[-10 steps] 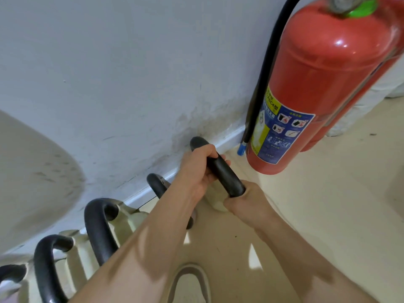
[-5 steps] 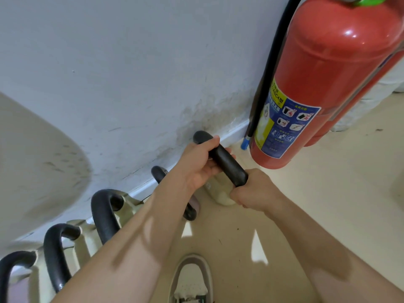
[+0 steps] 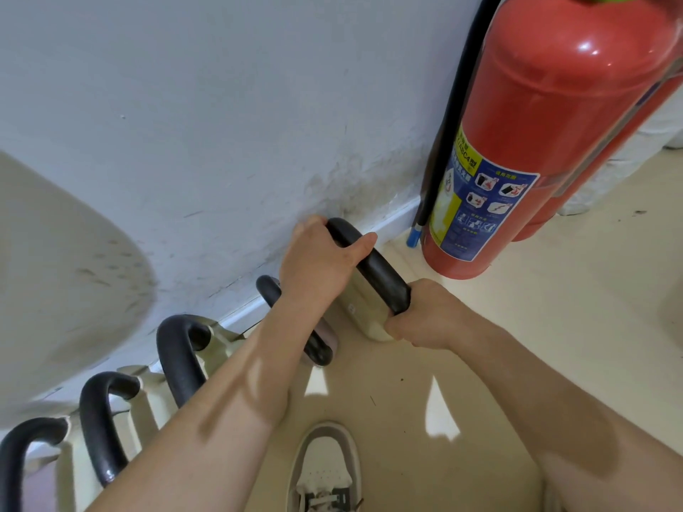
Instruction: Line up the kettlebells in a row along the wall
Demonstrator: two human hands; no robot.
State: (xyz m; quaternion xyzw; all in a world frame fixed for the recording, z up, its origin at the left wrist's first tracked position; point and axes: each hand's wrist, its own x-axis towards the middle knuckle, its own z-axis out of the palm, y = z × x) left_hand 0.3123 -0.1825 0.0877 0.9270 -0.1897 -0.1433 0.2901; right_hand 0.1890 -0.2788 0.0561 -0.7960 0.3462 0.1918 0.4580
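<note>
You're looking at a pale grey wall (image 3: pixel 221 105), scuffed and stained down low, with a white baseboard (image 3: pixel 391 221) running along the cream floor (image 3: pixel 554 327). A red fire extinguisher (image 3: pixel 536 123) with a black hose (image 3: pixel 454 116) stands against the wall, a second one just behind it. Small bright light patches dot the floor.

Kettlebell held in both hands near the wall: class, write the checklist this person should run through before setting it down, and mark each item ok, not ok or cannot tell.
1. Both hands on the handle: left hand and right hand each wrap the kettlebell handle. Ok.
2. Clear of the fire extinguisher: a gap of floor shows. Ok.
3. In line with the row along the wall: cannot tell.
4. Shoe out from under it: ok.
5. Base resting on the floor: cannot tell.
</note>
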